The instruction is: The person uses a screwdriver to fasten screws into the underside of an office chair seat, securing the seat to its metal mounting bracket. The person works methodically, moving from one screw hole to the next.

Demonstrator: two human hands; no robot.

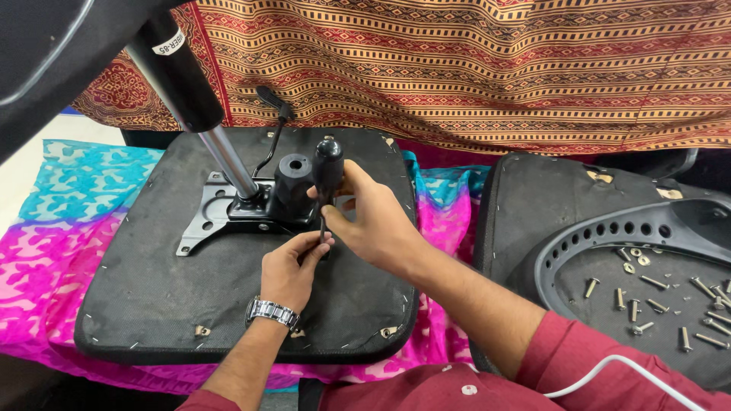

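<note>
The black-handled screwdriver with a thin metal shaft (327,183) stands almost upright over the upturned black fabric-covered seat base (152,304), handle up, tip down; the right hand (377,221) is closed around the handle's lower part; the left hand (289,270) pinches the shaft near its tip, just beside the black metal seat mechanism plate (217,217); loose silver bolts (647,304) lie well apart to the right.

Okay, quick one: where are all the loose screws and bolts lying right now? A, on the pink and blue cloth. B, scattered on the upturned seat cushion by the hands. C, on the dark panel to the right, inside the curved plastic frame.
C: the loose screws and bolts lie on the dark panel at right, inside the curved plastic frame, away from both hands.
</note>
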